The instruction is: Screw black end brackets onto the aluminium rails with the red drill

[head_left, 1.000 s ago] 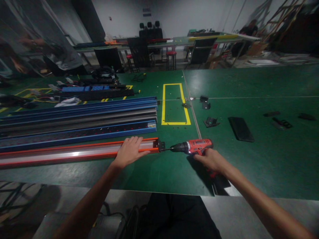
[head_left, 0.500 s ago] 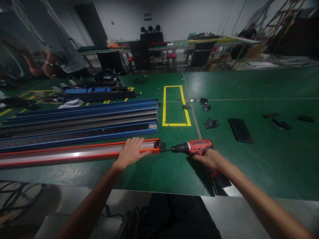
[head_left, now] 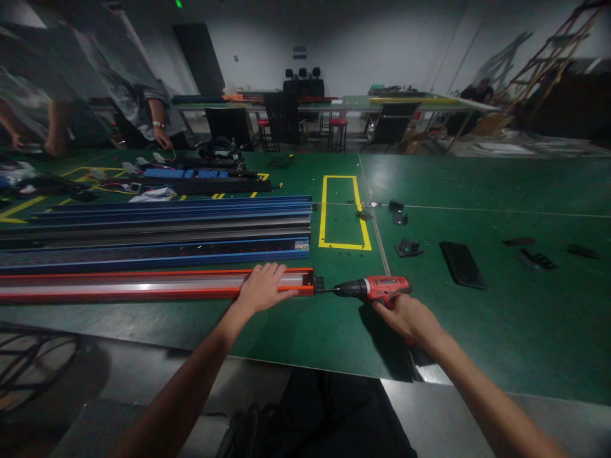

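A long orange metal channel (head_left: pixel 181 286) with a pale inner strip lies across the near part of the green bench. My left hand (head_left: pixel 264 287) grips it close to its right end, fingers over the far edge and thumb along the near side. On that end sits a black end cap (head_left: pixel 319 284). In my right hand (head_left: pixel 414 318) is a red and black cordless drill (head_left: pixel 384 287), held by its handle. The drill points left, and its long bit (head_left: pixel 328 291) reaches the end cap. Whether the bit sits in a screw is too small to tell.
Behind the orange channel lie several blue and black channels (head_left: pixel 205 226). Yellow tape (head_left: pixel 344 245) marks a rectangle with small bits in it. Right of it are black plastic parts (head_left: pixel 409 247) and a flat black piece (head_left: pixel 462 264). Co-workers stand far left; one hand (head_left: pixel 162 137) shows.
The view has shifted slightly, so the bench appears a little lower and further right. Both hands keep their hold, with the bit still at the end cap. A co-worker's hand has shifted.
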The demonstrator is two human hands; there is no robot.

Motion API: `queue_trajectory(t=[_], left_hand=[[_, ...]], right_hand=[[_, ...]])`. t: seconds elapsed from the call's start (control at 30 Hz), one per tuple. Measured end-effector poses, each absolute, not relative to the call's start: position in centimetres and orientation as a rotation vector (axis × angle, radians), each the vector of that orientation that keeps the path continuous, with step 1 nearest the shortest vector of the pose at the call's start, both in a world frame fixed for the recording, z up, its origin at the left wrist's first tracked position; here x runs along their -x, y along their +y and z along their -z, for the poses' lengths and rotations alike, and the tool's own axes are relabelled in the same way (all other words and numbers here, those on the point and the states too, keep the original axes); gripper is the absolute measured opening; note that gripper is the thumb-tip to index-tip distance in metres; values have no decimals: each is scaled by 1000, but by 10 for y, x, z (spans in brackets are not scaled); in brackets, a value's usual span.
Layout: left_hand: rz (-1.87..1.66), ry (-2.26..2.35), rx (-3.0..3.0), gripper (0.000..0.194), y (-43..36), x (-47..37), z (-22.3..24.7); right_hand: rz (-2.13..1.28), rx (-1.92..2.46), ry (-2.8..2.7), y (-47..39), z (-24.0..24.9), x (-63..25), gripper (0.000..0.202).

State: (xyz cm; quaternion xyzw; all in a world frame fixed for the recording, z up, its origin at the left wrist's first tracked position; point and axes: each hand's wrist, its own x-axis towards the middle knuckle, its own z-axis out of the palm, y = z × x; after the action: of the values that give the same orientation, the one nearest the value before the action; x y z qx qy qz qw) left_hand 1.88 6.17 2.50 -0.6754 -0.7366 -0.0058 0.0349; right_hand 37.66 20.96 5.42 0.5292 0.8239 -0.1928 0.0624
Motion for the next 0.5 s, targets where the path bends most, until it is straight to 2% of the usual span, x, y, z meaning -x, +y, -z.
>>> queue_trajectory(t=[0.27,0.5], left_hand=[[93,-2265,2067,80,62,-18,-20],[52,-2251,2066,82,62,-20,-24]], right_hand=[[635,-1486,2537,219,-54,-380,43],[715,-1472,2540,220,-51,-381,41]])
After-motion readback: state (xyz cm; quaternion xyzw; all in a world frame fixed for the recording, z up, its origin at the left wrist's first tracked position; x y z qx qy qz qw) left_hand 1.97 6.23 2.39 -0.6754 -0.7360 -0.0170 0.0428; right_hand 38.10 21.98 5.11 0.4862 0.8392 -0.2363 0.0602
